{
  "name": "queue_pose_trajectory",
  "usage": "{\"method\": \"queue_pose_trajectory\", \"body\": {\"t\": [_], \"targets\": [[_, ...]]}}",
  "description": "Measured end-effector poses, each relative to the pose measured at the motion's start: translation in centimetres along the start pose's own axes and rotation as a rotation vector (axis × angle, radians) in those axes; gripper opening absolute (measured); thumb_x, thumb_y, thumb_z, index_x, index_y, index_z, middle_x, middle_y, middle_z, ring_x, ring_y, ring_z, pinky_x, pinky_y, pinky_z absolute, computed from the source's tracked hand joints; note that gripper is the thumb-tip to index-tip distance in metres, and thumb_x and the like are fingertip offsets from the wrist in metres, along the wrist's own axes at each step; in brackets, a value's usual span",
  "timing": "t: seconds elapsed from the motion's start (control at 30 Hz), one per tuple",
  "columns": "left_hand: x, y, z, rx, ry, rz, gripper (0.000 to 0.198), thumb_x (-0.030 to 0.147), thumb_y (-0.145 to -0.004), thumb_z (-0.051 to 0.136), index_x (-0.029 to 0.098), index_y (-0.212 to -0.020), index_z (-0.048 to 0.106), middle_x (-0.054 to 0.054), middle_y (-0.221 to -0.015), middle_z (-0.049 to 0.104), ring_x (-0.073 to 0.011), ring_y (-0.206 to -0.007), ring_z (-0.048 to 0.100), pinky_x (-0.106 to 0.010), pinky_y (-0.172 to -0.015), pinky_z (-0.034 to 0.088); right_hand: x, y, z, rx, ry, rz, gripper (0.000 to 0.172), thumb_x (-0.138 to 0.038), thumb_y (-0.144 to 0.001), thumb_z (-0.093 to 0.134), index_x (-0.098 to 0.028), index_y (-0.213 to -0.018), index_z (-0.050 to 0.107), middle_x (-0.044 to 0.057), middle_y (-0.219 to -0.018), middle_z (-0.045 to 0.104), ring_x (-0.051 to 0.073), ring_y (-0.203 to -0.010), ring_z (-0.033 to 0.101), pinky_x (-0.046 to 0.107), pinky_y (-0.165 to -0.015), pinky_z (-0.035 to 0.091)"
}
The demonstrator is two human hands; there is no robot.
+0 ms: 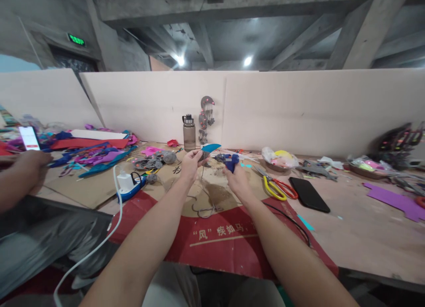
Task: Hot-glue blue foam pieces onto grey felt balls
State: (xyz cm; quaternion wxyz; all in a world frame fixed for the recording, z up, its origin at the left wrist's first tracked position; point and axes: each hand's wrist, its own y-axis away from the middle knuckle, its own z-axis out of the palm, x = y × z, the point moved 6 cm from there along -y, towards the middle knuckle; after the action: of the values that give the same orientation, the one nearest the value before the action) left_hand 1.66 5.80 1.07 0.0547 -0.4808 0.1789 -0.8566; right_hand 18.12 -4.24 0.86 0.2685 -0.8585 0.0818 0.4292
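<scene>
Nearest the camera, two bare forearms are reaching out over a red cardboard sheet printed with white characters, which is lying on the plywood table. A white cable is trailing off the table's near edge on the left.

Just past the red sheet, the left hand is pinching a turquoise leaf-shaped piece between thumb and fingertips, holding it raised above the table. The piece is looking flat, smooth and pointed, with its tip aiming right. A thin grey cord is hanging below the hands and looping onto the cardboard. The right hand is wrapping its fingers closed around a dark blue object; whether that is a tool or a wad of material cannot be told. Its top is sitting just beside the turquoise piece.

To the right, yellow-and-red scissors are lying near a black phone, and a purple sheet is lying further out. To the left, a white charger is sitting in a blue power strip, and another person's hand is holding a lit phone among coloured scraps.

Farther back, a grey water bottle is standing upright by the white partition, with a grey crescent ornament hanging on it.
</scene>
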Motion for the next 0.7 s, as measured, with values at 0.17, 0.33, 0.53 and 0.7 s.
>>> {"method": "queue_pose_trajectory", "body": {"t": [0.17,0.33,0.53,0.7], "targets": [[0.1,0.4,0.5,-0.001,-0.037,0.040,0.025,0.030,-0.068,0.071,0.012,-0.082,0.062,-0.005,-0.081,0.068,-0.0158,-0.074,0.066,-0.036,-0.077,0.055,2.4,-0.7,1.2,-0.125,0.155,0.070,0.009,-0.027,-0.075,0.056,-0.019,-0.073,0.059,0.007,-0.065,0.063,0.022,-0.066,0.061,0.033,-0.065,0.046],[0.2,0.7,1.1,-0.035,-0.090,0.062,0.025,0.031,-0.068,0.071,0.013,-0.082,0.062,-0.004,-0.078,0.067,-0.0158,-0.074,0.065,-0.037,-0.077,0.055,3.1,-0.3,0.0,-0.011,0.326,0.016,0.015,-0.026,-0.068,0.066,-0.018,-0.063,0.055,0.017,-0.076,0.063,0.033,-0.098,0.058,0.044,-0.084,0.040],[0.4,0.9,1.8,-0.097,-0.156,0.090,0.024,0.032,-0.068,0.070,0.014,-0.083,0.062,-0.003,-0.079,0.067,-0.0141,-0.071,0.064,-0.035,-0.077,0.054,0.7,-0.2,-1.9,0.236,0.181,-0.088,0.020,-0.033,-0.075,0.055,-0.017,-0.085,0.051,0.019,-0.102,0.056,0.030,-0.104,0.051,0.048,-0.089,0.039],[1.7,2.3,2.8,-0.143,-0.434,0.269,0.014,0.027,-0.071,0.068,0.018,-0.082,0.068,-0.005,-0.079,0.067,-0.0180,-0.078,0.061,-0.034,-0.084,0.048,-1.5,-0.5,1.9,-0.039,-0.571,-0.099,0.029,-0.039,-0.072,0.054,-0.022,-0.090,0.039,0.005,-0.097,0.058,0.015,-0.089,0.057,0.032,-0.082,0.045]]}}
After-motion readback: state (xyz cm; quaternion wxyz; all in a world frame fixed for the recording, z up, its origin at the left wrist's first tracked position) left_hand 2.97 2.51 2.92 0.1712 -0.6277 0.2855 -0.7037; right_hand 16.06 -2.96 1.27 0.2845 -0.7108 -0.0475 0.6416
